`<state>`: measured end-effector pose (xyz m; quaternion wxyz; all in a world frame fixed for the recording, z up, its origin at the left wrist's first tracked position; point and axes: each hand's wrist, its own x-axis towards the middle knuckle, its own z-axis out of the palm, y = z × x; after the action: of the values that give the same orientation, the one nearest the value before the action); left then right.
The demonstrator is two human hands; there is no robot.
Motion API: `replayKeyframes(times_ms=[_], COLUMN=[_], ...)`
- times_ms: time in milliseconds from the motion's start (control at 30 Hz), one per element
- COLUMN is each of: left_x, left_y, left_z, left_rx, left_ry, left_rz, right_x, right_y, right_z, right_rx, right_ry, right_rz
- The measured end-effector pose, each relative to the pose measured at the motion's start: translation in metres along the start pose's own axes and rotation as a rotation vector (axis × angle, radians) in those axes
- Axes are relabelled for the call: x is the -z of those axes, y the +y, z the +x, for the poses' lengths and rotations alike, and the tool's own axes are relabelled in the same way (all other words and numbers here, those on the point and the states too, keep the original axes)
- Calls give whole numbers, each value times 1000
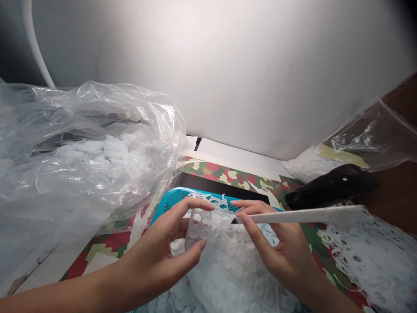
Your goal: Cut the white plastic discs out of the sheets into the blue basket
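Observation:
A soft, translucent white sheet (234,261) set with rows of round discs droops over a blue plastic basket (165,202). Several of its holes near the top left edge are open rings. My left hand (156,243) grips that edge, fingers behind and thumb in front. Between the thumb and fingers of my right hand (283,243) lies a slim white-handled tool (302,215) with a small dark tip. The tip points left and sits close to the sheet's upper part; whether it touches cannot be made out. Loose white discs (177,295) lie in the basket under the sheet.
On the left stands a large clear plastic bag (143,174) with white pieces inside. A heap of punched-out white netting (374,261) lies at the right, near a black object (329,184) and another clear bag (368,134). Camouflage-patterned covering (215,169) spreads beneath, before a pale wall (228,74).

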<state>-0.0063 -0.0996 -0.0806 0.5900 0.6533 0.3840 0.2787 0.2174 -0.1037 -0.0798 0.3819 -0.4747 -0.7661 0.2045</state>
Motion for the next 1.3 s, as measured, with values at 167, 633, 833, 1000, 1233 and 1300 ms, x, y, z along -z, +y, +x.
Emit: replayKeyframes(times_ms=[167,633,833,1000,1233,1300], left_x=[-1,1,-1,2,3,1], left_y=[4,0,-7,2,7,10], left_z=[-1,2,4,2,4,6], left_rx=[-30,-49,-34,4,-240,-300], left_ry=[-68,56,86,48,30,69], left_rz=[-113,-83,-155,-81,127,103], right_x=[6,10,11,9,17,23], right_y=[-5,-8,-5,-2,-12,-17], right_z=[2,0,-2,-2,5,6], right_rx=[54,74,68,73,188,217], right_ry=[-230,-306,-175,-135,-120,-98], right_rz=[119,307,396,396,278,217])
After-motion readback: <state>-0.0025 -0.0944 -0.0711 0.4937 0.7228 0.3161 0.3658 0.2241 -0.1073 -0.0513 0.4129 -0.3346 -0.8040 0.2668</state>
